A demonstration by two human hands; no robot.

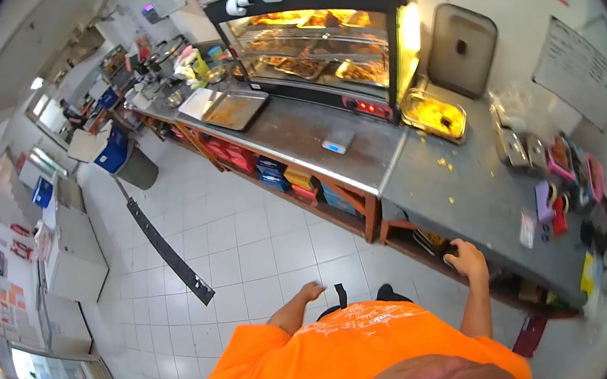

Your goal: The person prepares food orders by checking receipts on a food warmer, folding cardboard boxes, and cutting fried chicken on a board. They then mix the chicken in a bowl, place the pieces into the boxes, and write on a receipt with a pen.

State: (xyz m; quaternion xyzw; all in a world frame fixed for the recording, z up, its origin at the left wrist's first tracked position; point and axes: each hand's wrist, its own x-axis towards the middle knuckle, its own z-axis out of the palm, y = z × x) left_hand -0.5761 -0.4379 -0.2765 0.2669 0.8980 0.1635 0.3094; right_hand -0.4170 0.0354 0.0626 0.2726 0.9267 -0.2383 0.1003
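My right hand point(468, 260) is at the front edge of the steel counter point(426, 197), by the opening of the shelf below it. Its fingers curl around a small dark thing point(450, 250) that I cannot make out. Close beside that hand, a container with yellowish contents point(433, 238) is partly visible inside the shelf. My left hand point(312, 291) hangs over the tiled floor in front of my body. Its fingers are closed with nothing visible in them, and it touches no counter.
A lit food warmer point(316, 44) stands on the counter, with a foil tray of yellow food point(434, 114) to its right. Further left lies a metal tray point(237, 110); a small scale point(339, 142) sits near the edge. A black strip point(167, 252) lies on the floor.
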